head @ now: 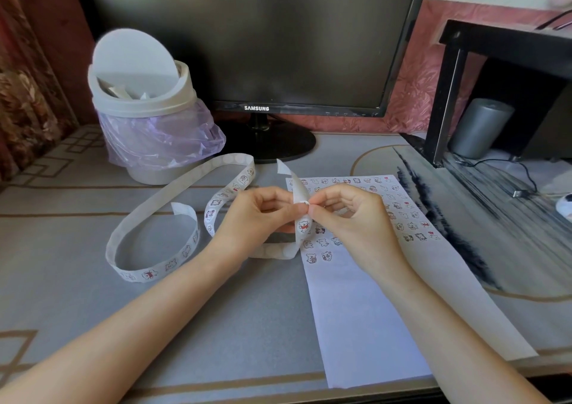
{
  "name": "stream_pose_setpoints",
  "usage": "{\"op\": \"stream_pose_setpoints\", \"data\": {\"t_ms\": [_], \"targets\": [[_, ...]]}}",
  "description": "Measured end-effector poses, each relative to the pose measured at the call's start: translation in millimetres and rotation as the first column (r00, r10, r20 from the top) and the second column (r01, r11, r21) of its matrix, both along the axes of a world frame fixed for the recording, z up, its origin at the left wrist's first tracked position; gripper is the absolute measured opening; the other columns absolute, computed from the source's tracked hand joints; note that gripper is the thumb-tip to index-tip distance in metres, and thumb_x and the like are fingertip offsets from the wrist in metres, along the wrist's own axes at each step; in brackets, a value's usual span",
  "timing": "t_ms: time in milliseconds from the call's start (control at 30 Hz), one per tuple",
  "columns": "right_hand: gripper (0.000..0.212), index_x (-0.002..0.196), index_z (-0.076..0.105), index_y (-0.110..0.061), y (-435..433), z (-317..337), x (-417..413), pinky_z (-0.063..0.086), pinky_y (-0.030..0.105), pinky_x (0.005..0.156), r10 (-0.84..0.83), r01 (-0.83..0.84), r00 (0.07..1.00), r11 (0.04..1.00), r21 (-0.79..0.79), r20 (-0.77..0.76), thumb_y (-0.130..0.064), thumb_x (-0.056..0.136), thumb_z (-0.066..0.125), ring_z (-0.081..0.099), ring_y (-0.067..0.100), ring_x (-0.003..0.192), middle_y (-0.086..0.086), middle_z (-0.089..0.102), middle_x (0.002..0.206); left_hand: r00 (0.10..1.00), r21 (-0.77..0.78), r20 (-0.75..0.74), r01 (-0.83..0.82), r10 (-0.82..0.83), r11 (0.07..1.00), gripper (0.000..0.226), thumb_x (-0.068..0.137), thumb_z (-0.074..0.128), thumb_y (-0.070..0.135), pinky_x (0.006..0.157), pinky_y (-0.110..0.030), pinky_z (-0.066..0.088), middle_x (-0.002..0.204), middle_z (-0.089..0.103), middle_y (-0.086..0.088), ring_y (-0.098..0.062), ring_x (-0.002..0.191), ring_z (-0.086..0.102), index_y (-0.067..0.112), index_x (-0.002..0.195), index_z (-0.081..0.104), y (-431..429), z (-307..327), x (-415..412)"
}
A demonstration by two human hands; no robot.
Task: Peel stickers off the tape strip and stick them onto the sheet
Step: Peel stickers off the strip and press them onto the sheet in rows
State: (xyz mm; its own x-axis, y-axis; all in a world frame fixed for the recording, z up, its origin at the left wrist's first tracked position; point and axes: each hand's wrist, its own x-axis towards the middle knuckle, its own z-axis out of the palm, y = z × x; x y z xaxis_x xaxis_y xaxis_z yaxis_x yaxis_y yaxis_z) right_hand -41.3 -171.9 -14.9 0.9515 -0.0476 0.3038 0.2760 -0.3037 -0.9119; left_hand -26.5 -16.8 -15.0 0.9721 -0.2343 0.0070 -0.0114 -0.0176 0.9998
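White strip [148,273] loops left, free end raised between hands | left hand [257,214] grips strip to steady it | right hand [349,214] pinches sticker [305,202] edge, peeling | sheet [371,310] flat beneath, right; far rows filled, near part bare.

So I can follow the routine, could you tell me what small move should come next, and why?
Probably the right hand should pull the sticker it pinches clear of the tape strip, which the left hand holds above the sheet. The sticker's edge looks only just lifted, and the sheet's lowest row holds just two stickers with bare paper beside them.
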Motion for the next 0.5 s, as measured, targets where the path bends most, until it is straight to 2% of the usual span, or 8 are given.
{"op": "stream_pose_setpoints", "data": {"t_ms": [67, 133, 233, 300, 367, 500], "targets": [[0.014, 0.077, 0.07, -0.016, -0.8, -0.2, 0.9, 0.049, 0.021, 0.071, 0.002, -0.002, 1.0, 1.0, -0.003, -0.025, -0.002, 0.077, 0.07, 0.061, 0.014, 0.075, -0.002, 0.07, 0.076, 1.0, 0.006, -0.009, 0.003, -0.003, 1.0, 0.006, 0.083, 0.069, 0.013, 0.059, -0.019, 0.055, 0.084, 0.074, -0.009, -0.012, 0.071, 0.069, 0.007, 0.085, 0.069, 0.3, 1.1, -1.2], [0.017, 0.075, 0.069, -0.018, -1.6, 0.9, 1.0, 0.049, 0.02, 0.067, 0.008, -0.008, 0.999, 1.0, 0.008, -0.051, -0.001, 0.077, 0.069, 0.059, 0.013, 0.073, -0.003, 0.069, 0.076, 0.999, 0.008, -0.042, 0.007, -0.007, 1.0, 0.007, 0.082, 0.07, 0.017, 0.057, -0.025, 0.057, 0.083, 0.074, -0.005, -0.011, 0.072, 0.07, 0.01, 0.085, 0.07, 0.3, 1.4, -2.1], [0.019, 0.073, 0.068, -0.021, -1.8, 2.8, 0.1, 0.045, 0.015, 0.059, 0.025, -0.023, 0.997, 0.999, 0.029, -0.072, -0.002, 0.077, 0.07, 0.056, 0.008, 0.068, -0.007, 0.067, 0.07, 0.998, 0.005, -0.064, 0.004, -0.004, 1.0, 0.009, 0.079, 0.072, 0.022, 0.066, -0.032, 0.06, 0.083, 0.075, -0.003, -0.012, 0.075, 0.07, 0.013, 0.082, 0.071, 0.1, 0.7, -0.4], [0.017, 0.073, 0.068, -0.021, -2.2, 2.7, -0.2, 0.044, 0.015, 0.062, 0.026, -0.025, 0.997, 1.0, 0.016, -0.074, -0.005, 0.077, 0.071, 0.055, 0.008, 0.068, -0.009, 0.066, 0.07, 0.997, -0.005, -0.08, -0.004, 0.003, 1.0, 0.016, 0.079, 0.072, 0.027, 0.072, -0.037, 0.06, 0.082, 0.075, -0.005, -0.014, 0.076, 0.07, 0.011, 0.082, 0.072, -0.5, 1.2, 0.6], [0.013, 0.075, 0.068, -0.02, -2.1, 1.9, -1.0, 0.043, 0.018, 0.064, 0.029, -0.03, 0.997, 0.999, -0.022, -0.069, -0.008, 0.079, 0.071, 0.055, 0.009, 0.069, -0.012, 0.066, 0.07, 0.995, 0.004, -0.095, -0.017, 0.017, 1.0, 0.019, 0.082, 0.069, 0.03, 0.077, -0.043, 0.058, 0.081, 0.074, -0.008, -0.016, 0.077, 0.071, 0.011, 0.081, 0.072, -0.8, 1.0, 1.1], [0.006, 0.08, 0.067, -0.017, -1.0, 0.5, -3.7, 0.035, 0.011, 0.056, 0.015, -0.018, 1.0, 0.984, -0.176, -0.019, -0.011, 0.081, 0.069, 0.048, 0.002, 0.059, -0.023, 0.059, 0.064, 0.991, 0.015, -0.127, -0.048, 0.05, 0.999, 0.017, 0.086, 0.066, 0.027, 0.079, -0.046, 0.057, 0.08, 0.074, -0.011, -0.02, 0.074, 0.07, 0.013, 0.077, 0.072, -1.2, -1.2, 2.2]]}}
